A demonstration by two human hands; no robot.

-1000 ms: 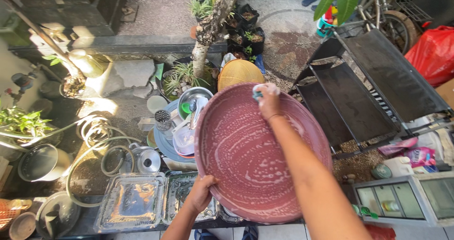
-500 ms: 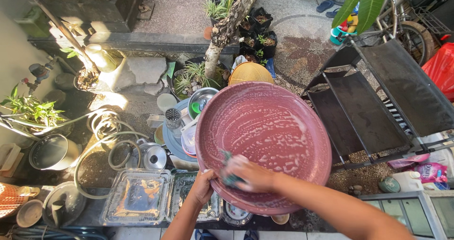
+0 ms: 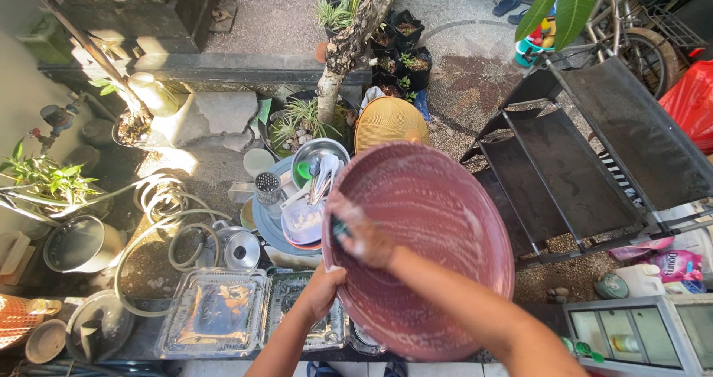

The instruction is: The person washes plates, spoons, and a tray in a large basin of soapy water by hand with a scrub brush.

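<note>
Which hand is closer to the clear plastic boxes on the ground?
Left. The left hand holds the pink basin's lower edge, just above the clear plastic boxes. The right hand scrubs higher up inside the basin.

Soapy, tilted maroon basin

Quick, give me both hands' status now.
Left hand: gripping the pink basin's lower rim.
Right hand: closed on a soapy sponge inside it.

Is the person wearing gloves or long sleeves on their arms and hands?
No gloves and no sleeves show. Both forearms are bare right up to the bottom edge of the picture. The left hand wears no ring, watch or bracelet that I can see. The right hand is covered in white soap foam, so its fingers look blurry.
</note>
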